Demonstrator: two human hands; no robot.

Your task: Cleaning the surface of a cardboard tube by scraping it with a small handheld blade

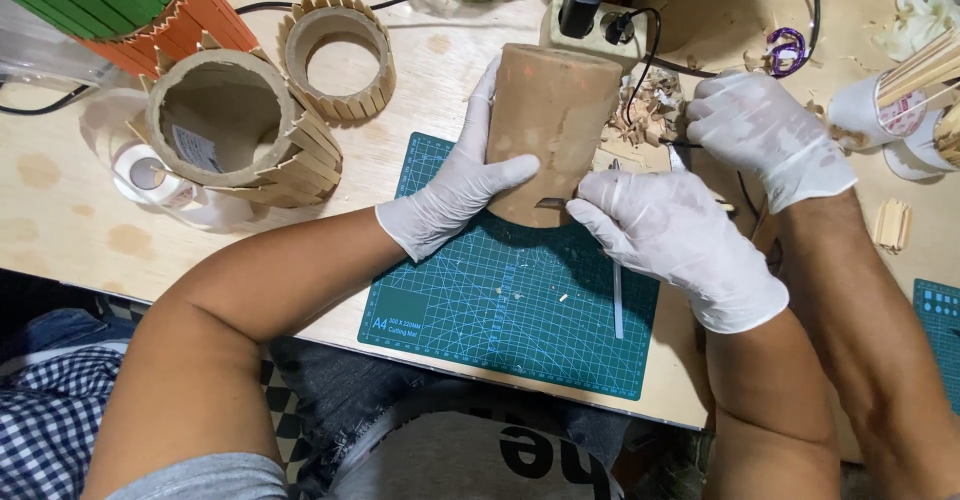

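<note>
Two gloved hands work a brown cardboard tube (548,125) that stands upright at the far edge of a green cutting mat (500,300). The left hand (455,185) wraps the tube's left wall, fingers spread along its side, thumb pressed across its lower front. The right hand (665,235) is closed round a slim dark blade or scraper (553,203), whose tip meets the tube near its base.

A third gloved hand (765,130), belonging to a co-worker at the right, lies partly curled beside a heap of wood shavings (648,110); what it holds, if anything, cannot be told. Behind the tube sits a power strip (590,30) with two plugs seated.

To the left stand a cardboard ring clad in pale wooden slats (245,130), a shorter slatted ring (338,55), and a painted green and orange piece (130,5). A roll of clear tape (150,175) lies at the far left, and a cup of wooden sticks (900,100) at the right.

State of work, as judged: the tube in hand is bare, with no slats fixed to it, whereas its neighbours are already clad and one painted. Surface preparation appears to be in hand; cladding and colouring seem to remain.
</note>
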